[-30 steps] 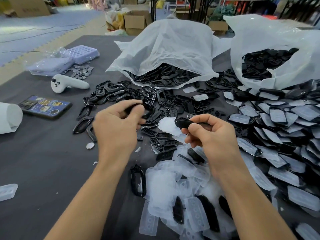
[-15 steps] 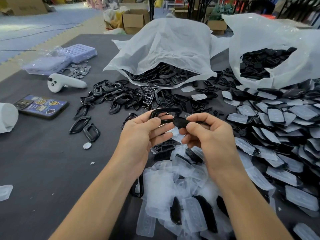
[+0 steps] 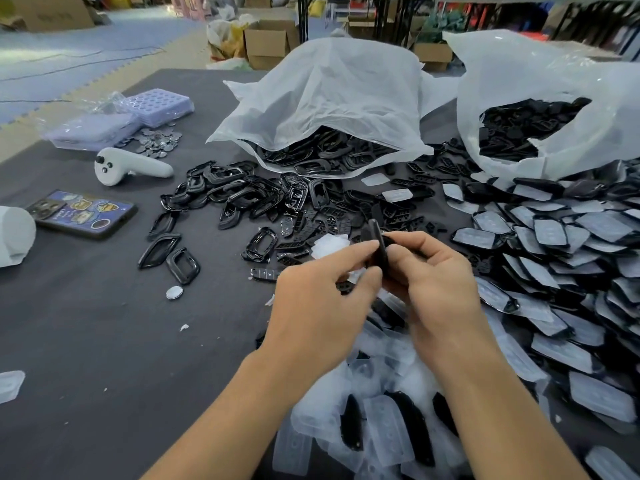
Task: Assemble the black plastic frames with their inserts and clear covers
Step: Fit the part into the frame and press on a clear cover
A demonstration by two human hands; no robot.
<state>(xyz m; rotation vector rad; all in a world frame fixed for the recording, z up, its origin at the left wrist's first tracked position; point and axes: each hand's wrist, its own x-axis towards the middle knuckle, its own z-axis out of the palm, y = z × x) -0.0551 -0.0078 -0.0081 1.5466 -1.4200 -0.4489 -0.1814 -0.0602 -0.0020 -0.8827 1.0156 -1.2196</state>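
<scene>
Above the table's middle, my left hand (image 3: 322, 299) and my right hand (image 3: 436, 282) meet around a black plastic frame (image 3: 376, 244) turned on edge. Fingers of both hands pinch it, and the black insert that my right hand holds is pressed against it, mostly hidden. Loose black frames (image 3: 242, 192) lie scattered beyond my hands. Small black inserts (image 3: 332, 220) lie among them. Clear covers (image 3: 381, 420) are heaped near the front edge under my wrists. Assembled pieces (image 3: 554, 244) pile up on the right.
Two white plastic bags (image 3: 332, 98) (image 3: 540, 98) of black parts stand at the back. On the left lie a white controller (image 3: 128, 168), a phone (image 3: 83, 213), lilac trays (image 3: 152, 105), silver discs (image 3: 157, 140) and a white roll (image 3: 14, 233). The table (image 3: 86, 341) is dark grey.
My left hand picked a frame from the loose pile and carried it right to my right hand. The frame, flat half a second ago, now stands on edge between both hands.
</scene>
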